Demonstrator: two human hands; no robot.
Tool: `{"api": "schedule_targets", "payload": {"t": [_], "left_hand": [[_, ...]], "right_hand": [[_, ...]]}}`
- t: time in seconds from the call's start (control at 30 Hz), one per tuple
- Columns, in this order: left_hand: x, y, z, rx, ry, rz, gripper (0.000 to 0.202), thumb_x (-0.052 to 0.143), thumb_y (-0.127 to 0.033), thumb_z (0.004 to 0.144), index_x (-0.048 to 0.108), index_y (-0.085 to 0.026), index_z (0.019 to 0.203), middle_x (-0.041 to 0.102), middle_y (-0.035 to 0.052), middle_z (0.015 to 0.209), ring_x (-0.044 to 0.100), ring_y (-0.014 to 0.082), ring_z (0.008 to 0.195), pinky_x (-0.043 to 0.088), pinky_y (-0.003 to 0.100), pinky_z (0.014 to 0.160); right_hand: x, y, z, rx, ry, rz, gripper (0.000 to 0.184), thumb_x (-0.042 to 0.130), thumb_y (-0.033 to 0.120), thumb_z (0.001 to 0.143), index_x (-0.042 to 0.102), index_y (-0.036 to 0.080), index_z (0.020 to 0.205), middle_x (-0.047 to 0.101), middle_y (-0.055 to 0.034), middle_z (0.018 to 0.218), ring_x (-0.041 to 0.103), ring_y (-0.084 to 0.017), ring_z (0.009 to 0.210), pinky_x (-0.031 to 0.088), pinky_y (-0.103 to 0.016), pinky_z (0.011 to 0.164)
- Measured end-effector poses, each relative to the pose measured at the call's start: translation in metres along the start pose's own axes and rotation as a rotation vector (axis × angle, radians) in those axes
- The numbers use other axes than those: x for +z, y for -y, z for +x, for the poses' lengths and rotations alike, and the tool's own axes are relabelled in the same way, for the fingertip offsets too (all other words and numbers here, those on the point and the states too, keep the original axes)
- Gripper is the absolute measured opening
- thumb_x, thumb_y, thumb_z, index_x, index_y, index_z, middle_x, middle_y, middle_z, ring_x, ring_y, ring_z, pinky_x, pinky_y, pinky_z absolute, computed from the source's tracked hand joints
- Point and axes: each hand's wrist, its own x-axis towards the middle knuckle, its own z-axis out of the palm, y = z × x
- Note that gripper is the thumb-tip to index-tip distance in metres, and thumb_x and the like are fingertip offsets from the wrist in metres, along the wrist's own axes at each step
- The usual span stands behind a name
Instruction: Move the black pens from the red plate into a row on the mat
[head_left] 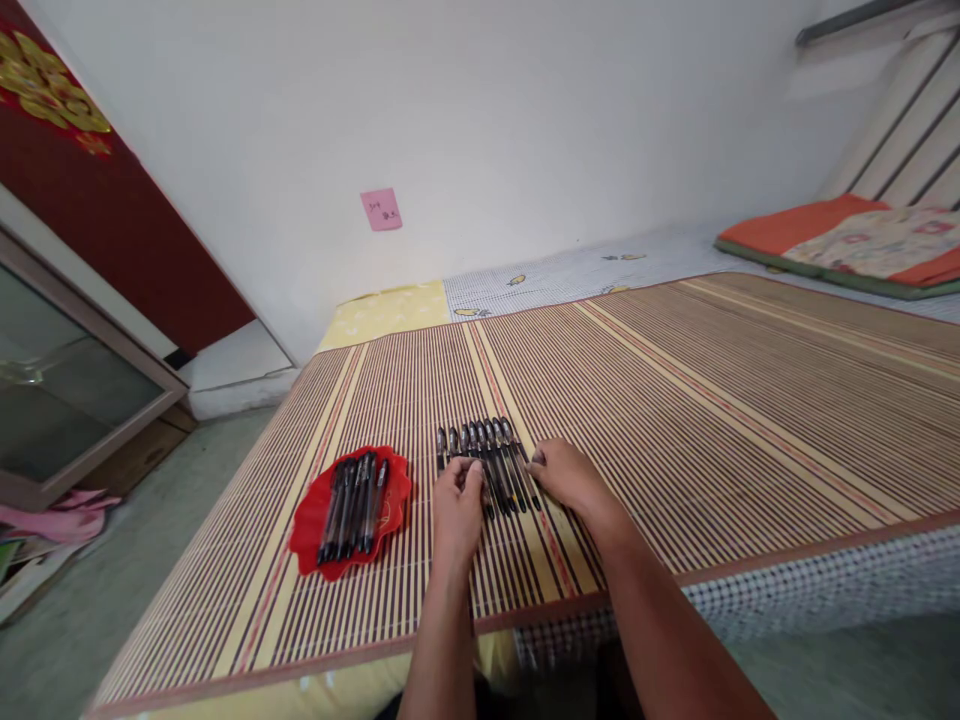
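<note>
A row of black pens [496, 465] lies side by side on the striped bamboo mat, caps pointing toward the wall. My left hand [459, 500] is over the left part of the row, its fingers curled onto a pen and its thumb close to the index finger. Part of that pen is hidden beneath the fingers. At the row's right side, my right hand [566, 472] has its fingers bent together, fingertips beside the outermost pen. What they pinch, if anything, is hidden. Left of the row, a red scalloped plate [399, 480] holds several more black pens [352, 508].
The bamboo mat [637, 430] covers a bed whose front edge runs close to my forearms. A folded orange quilt [795, 232] lies at the far right. A pink note [382, 209] hangs on the white wall. A glass-fronted cabinet [67, 370] stands at the left.
</note>
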Motion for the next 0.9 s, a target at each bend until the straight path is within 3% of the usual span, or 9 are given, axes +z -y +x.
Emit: {"api": "schedule_targets", "payload": {"t": [0.17, 0.4, 0.9], "left_hand": [[-0.001, 0.001, -0.001, 0.008, 0.006, 0.055, 0.023, 0.055, -0.040, 0.087, 0.061, -0.019, 0.078, 0.053, -0.0025, 0.065, 0.050, 0.0132, 0.059, 0.040, 0.023, 0.057], [-0.001, -0.001, -0.003, 0.127, 0.067, 0.202, 0.020, 0.053, -0.035, 0.089, 0.063, -0.019, 0.084, 0.062, 0.0024, 0.077, 0.058, 0.0177, 0.075, 0.045, 0.026, 0.067], [-0.003, 0.001, -0.001, 0.082, 0.007, 0.133, 0.021, 0.055, -0.038, 0.087, 0.064, -0.019, 0.084, 0.059, 0.0002, 0.070, 0.055, 0.0163, 0.065, 0.043, 0.026, 0.062]], "right_hand": [[-0.002, 0.002, -0.002, -0.014, 0.019, 0.017, 0.020, 0.061, 0.029, 0.087, 0.063, 0.017, 0.070, 0.065, -0.0062, 0.073, 0.054, -0.014, 0.063, 0.026, -0.025, 0.056], [-0.003, -0.009, 0.002, -0.053, 0.027, 0.107, 0.014, 0.058, 0.021, 0.085, 0.064, 0.017, 0.073, 0.065, -0.0034, 0.072, 0.056, -0.014, 0.064, 0.030, -0.024, 0.057], [-0.008, -0.020, 0.003, -0.106, 0.099, 0.095, 0.012, 0.060, 0.018, 0.082, 0.069, 0.017, 0.074, 0.065, -0.0015, 0.069, 0.055, -0.013, 0.063, 0.031, -0.023, 0.056]]}}
